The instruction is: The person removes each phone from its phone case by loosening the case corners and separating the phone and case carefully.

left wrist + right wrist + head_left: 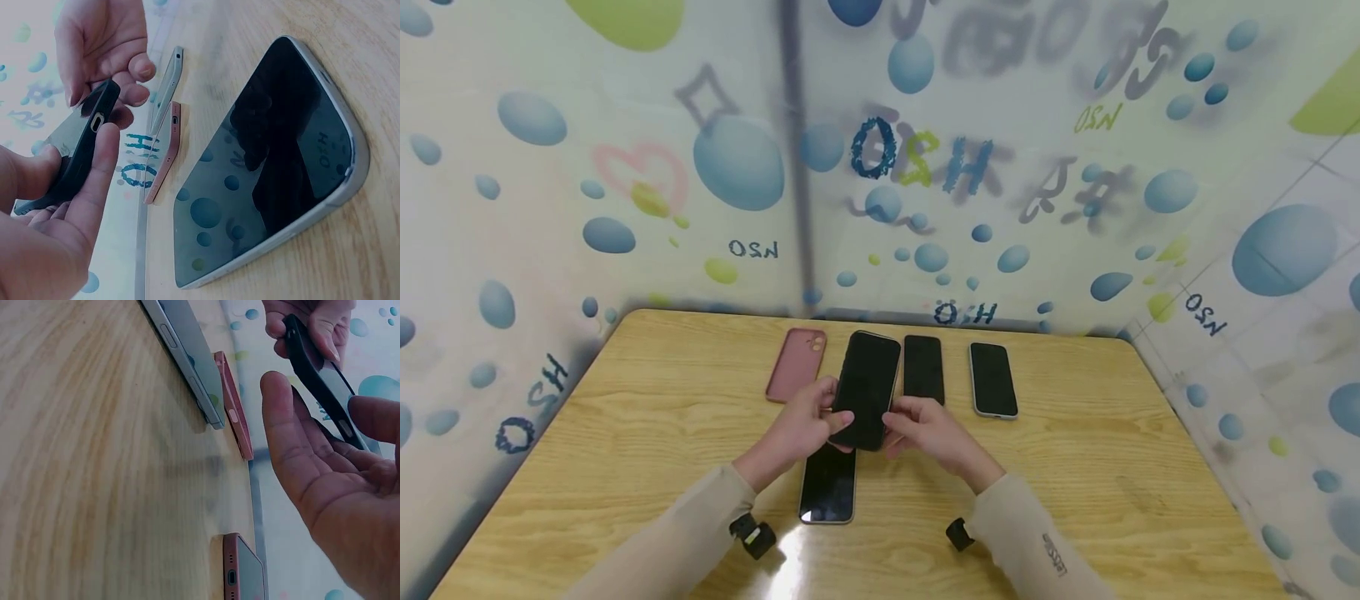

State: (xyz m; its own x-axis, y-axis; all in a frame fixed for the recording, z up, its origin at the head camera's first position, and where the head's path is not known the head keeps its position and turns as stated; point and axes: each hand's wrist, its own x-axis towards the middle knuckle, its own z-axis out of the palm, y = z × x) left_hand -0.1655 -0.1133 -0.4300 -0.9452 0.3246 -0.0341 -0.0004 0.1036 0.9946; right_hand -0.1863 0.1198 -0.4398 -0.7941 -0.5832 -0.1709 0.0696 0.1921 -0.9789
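Note:
A phone in a black case [868, 383] is held up over the table, dark screen facing up. My left hand [801, 423] grips its left side, thumb on the front and fingers underneath. My right hand [934, 433] holds the lower right edge between thumb and fingers. In the left wrist view the case's port opening [97, 122] shows on the near end. Under the hands lies a phone with a pale frame [827, 496], its upper end hidden by the held phone.
A pink phone case [796, 365] lies behind my left hand. Behind my right hand is a phone with a dark screen [923, 367], pink-edged in the left wrist view. Farther right lies another pale-framed phone [993, 379]. A patterned curtain [925, 217] hangs along the table's far edge.

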